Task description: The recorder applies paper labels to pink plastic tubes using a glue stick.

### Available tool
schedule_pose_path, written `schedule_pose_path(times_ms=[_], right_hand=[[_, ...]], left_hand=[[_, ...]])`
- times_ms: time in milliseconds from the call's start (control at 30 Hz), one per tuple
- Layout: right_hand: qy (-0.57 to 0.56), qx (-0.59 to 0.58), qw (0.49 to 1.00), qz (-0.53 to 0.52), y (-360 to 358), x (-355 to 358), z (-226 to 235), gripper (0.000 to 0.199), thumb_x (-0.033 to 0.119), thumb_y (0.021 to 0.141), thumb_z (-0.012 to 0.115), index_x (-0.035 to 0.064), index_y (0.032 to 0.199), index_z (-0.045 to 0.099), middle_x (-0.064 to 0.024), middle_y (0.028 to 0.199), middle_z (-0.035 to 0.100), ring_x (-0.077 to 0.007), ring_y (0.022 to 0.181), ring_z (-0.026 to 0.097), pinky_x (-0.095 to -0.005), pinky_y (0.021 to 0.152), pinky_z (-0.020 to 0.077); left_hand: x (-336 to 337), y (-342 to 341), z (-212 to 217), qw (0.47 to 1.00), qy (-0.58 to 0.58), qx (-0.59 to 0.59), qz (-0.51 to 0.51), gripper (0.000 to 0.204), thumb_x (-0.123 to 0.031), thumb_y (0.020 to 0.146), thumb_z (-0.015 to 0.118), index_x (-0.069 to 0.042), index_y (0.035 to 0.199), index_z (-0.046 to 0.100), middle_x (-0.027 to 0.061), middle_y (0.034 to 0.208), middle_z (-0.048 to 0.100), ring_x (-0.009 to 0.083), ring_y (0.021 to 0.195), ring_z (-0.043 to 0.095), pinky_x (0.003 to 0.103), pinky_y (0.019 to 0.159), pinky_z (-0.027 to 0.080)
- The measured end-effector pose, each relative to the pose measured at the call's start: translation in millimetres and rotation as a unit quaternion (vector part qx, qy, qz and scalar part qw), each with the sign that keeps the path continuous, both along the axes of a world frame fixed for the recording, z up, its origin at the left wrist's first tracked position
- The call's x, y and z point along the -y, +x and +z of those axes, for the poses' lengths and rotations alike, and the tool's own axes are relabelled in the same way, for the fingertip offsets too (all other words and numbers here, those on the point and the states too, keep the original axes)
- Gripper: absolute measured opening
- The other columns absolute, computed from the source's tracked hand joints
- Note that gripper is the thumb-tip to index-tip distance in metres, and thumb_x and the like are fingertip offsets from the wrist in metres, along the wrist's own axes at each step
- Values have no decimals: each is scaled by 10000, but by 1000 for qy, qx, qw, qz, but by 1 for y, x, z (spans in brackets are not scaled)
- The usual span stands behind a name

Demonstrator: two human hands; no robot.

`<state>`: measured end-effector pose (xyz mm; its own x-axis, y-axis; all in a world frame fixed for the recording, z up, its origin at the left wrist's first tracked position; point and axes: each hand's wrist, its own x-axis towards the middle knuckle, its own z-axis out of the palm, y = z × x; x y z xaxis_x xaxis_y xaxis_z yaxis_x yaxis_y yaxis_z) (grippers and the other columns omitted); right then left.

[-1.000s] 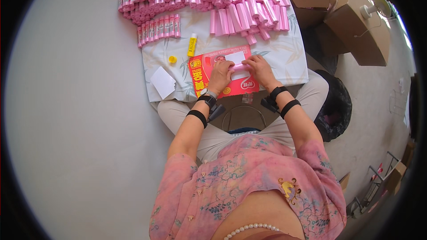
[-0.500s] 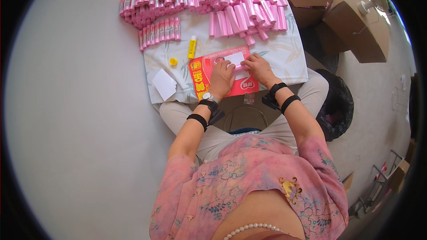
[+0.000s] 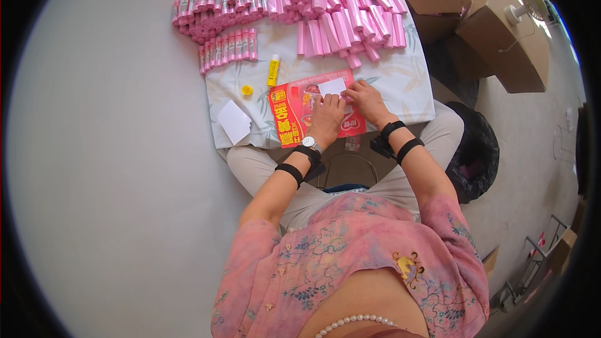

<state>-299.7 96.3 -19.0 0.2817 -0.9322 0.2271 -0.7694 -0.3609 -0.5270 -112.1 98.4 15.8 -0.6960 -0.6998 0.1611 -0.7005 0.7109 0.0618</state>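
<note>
A red and yellow printed card (image 3: 289, 109) lies near the table's front edge. On its far part rests a white paper label (image 3: 332, 86). My left hand (image 3: 327, 120) and my right hand (image 3: 368, 101) meet at the label's near side, fingers bent and pressed down. Between them they grip a small pink roll, mostly hidden by the fingers now. Beyond the card's left corner stands or lies a yellow glue stick (image 3: 273, 72), uncapped, with its yellow cap (image 3: 246, 91) apart on the cloth. A stack of white labels (image 3: 234, 122) sits at the left edge.
A large pile of plain pink rolls (image 3: 350, 22) covers the table's far right. Labelled pink rolls (image 3: 219, 0) are heaped at far left, with a separate row (image 3: 228, 49) nearer. Cardboard boxes (image 3: 501, 31) and a black plastic bag (image 3: 472, 150) stand right of the table.
My left hand has slid right, closer to my right hand, and covers more of the pink roll. The view has shifted slightly; the glue stick, cap and piles keep their places on the table.
</note>
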Motion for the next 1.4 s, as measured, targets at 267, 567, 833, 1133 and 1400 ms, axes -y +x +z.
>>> schedule_pose_path(times_ms=[267,567,833,1133,1400], right_hand=[[1,-8,1000,-1,-2,0,-2,253,94,803,700,132,1051,735,-33,1026,667,-244,1031,607,-361,882,540],[3,-13,1000,20,-6,-3,1,303,86,832,653,121,1125,723,-52,1069,668,-252,1073,602,-357,915,535],[3,-2,1000,19,-6,-6,3,355,62,851,605,104,1191,701,-84,1124,629,-269,1102,589,-366,940,530],[36,22,999,15,-5,-6,2,401,9,859,596,128,1229,694,-115,1137,608,-292,1120,592,-381,933,535],[81,34,995,46,-21,6,-10,411,-26,838,623,90,1225,696,-108,1201,629,-299,1144,593,-387,979,524]], left_hand=[[-1,-10,2,999,-5,-26,19,267,-123,787,650,-77,1047,610,95,1039,565,256,1038,549,435,903,393],[-4,9,-10,998,23,-50,38,234,-110,786,683,-36,1003,634,102,1072,584,284,1064,559,442,908,421],[0,13,-16,976,22,-205,68,173,-86,841,680,-38,986,599,131,1145,604,322,1088,564,463,930,445],[13,23,-28,950,144,-245,126,220,-92,798,765,-70,950,607,124,959,662,332,955,627,460,848,462],[61,28,-32,874,367,-266,174,264,-124,713,859,-36,925,729,114,860,749,260,805,732,367,732,568]])
